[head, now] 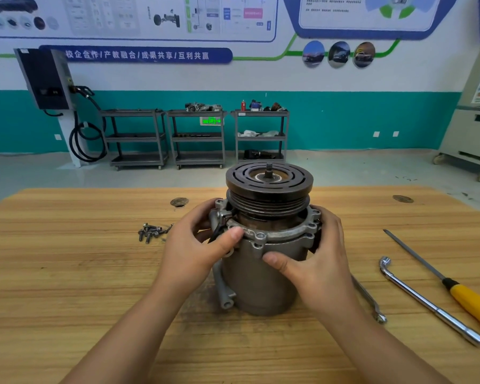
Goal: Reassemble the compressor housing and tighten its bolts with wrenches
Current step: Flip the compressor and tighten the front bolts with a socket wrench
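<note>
Gripping the compressor housing (261,284) at its flange (277,234), the left hand (203,245) and the right hand (316,261) are curling round opposite sides, thumbs pressing its near face. The housing is standing upright on the desk (67,273), pulley (269,181) on top. Left of the housing, loose bolts (150,231) are lying heaped. Right of it, a flat wrench (372,303), an L-shaped socket wrench (427,303) and a yellow-handled screwdriver (471,300) are lying.

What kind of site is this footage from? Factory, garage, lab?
Probably an automotive training workshop, not a factory: car-diagram wall posters, a black wall-mounted charging unit with coiled cable, and a grey metal compressor with dark pulley standing on a wooden bench.
</note>
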